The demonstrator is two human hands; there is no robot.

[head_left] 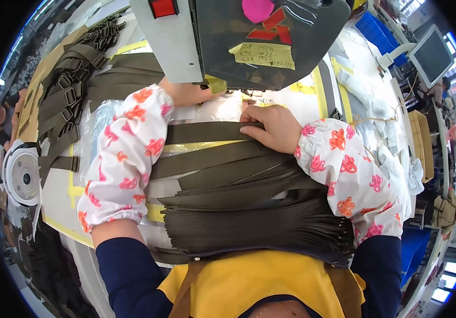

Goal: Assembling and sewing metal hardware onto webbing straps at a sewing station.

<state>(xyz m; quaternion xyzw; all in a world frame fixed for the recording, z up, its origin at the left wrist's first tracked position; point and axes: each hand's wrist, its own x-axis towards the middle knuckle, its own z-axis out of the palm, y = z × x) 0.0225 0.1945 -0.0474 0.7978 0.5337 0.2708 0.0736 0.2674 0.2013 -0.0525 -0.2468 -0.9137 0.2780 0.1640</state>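
Observation:
Dark olive webbing straps lie in a thick layered pile [254, 228] in front of me, several fanned out at its far side. My right hand [273, 126] is closed, thumb and fingers pinching the right end of a single webbing strap [201, 133] that lies across the table. My left hand [185, 94] reaches in beneath the head of a sewing machine [222, 32]; the machine's head hides its fingertips, so its grip does not show. Yellow tape [216, 85] is stuck low on the machine, beside the left fingers.
More straps with black buckles [71, 79] hang at the far left, near a white round fan-like device [25, 177]. A screen on an arm [432, 55], a blue bin [379, 37] and a tan crate [420, 143] stand to the right. White cloth-like material [371, 100] lies right of the machine.

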